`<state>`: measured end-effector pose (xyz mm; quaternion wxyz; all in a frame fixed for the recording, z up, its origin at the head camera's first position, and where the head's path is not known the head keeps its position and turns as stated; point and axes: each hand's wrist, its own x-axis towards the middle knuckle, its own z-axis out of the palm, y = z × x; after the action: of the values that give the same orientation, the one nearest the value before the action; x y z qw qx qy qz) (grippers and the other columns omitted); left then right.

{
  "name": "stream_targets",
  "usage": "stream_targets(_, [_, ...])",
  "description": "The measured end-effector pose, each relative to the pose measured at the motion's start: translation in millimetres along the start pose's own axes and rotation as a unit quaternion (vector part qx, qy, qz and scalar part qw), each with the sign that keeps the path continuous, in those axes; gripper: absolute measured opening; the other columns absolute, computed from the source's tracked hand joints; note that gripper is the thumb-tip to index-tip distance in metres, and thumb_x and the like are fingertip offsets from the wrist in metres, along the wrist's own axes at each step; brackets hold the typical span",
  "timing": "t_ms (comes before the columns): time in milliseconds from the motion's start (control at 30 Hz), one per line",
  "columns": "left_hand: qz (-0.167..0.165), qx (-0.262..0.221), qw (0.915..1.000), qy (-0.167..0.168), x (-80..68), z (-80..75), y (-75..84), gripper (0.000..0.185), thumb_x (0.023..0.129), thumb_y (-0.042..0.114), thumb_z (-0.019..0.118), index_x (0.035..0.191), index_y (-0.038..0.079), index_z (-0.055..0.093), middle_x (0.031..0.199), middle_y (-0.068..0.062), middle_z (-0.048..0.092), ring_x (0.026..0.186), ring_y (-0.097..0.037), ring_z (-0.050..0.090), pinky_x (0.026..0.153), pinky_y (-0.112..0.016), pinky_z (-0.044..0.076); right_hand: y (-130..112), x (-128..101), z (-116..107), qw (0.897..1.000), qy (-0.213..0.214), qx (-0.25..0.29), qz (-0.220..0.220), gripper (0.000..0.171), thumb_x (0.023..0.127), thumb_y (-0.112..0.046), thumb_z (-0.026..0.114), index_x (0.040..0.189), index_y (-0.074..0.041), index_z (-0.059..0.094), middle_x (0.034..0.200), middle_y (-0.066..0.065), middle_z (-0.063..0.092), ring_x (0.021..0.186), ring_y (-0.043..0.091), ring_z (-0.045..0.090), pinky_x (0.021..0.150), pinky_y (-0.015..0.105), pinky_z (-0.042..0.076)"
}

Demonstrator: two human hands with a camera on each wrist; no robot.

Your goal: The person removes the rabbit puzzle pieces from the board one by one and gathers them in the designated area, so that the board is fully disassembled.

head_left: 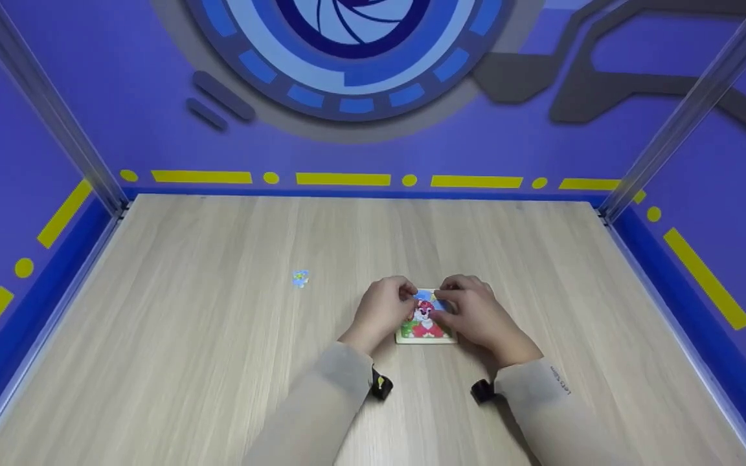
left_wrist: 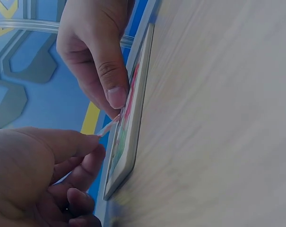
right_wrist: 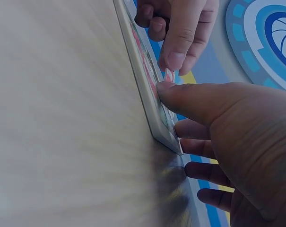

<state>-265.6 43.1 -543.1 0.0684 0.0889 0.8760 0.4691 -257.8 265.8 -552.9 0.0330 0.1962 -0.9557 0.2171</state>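
Note:
A small picture puzzle board (head_left: 426, 332) lies flat on the wooden table (head_left: 217, 336), seen edge-on in both wrist views (left_wrist: 133, 118) (right_wrist: 145, 90). Both hands meet over its far half. My left hand (head_left: 383, 309) holds a thin puzzle piece (left_wrist: 108, 127) (right_wrist: 169, 74) by its fingertips (left_wrist: 91, 139), tilted up off the board. My right hand (head_left: 473, 312) has its thumb tip (right_wrist: 164, 88) (left_wrist: 115, 96) against the piece's other edge and the board's face, while its other fingers (right_wrist: 199, 170) hang spread beside the board.
One loose bluish puzzle piece (head_left: 300, 278) lies on the table left of the hands. Blue walls with yellow markings and two metal posts (head_left: 49, 110) (head_left: 684, 110) enclose the table at the sides and back.

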Motion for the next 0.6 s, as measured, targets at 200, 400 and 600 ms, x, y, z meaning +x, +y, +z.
stream_targets(200, [-0.004,-0.055,0.9985,-0.002,1.6,-2.8,-0.2,0.01,0.108,0.009,0.074,0.114,0.01,0.081,0.105,-0.001,0.078,0.095,-0.011,0.068,0.09,-0.031,0.06,1,2,-1,1.0,-0.002,-0.004,0.001,0.043,0.101,-0.032,0.087,0.135,-0.005,0.082,0.14,0.013,0.072,0.136,0.037,0.062,0.118,0.063,0.045])
stream_targets(400, [0.001,-0.096,0.9953,0.014,2.8,-11.1,-3.5,0.01,0.106,0.008,0.075,0.114,0.011,0.081,0.108,-0.004,0.078,0.099,-0.013,0.068,0.094,-0.034,0.059,1,1,-2,1.0,-0.008,0.004,0.004,0.045,0.101,-0.033,0.087,0.136,-0.006,0.082,0.141,0.013,0.072,0.136,0.037,0.06,0.12,0.062,0.045])
stream_targets(600, [-0.001,-0.114,0.9925,0.045,3.4,-30.2,-10.7,0.014,0.107,0.009,0.073,0.119,0.01,0.08,0.114,-0.006,0.077,0.104,-0.017,0.068,0.097,-0.036,0.058,2,0,-1,1.0,-0.006,-0.003,0.002,0.046,0.1,-0.035,0.087,0.136,-0.006,0.082,0.142,0.012,0.072,0.135,0.037,0.059,0.121,0.062,0.045])
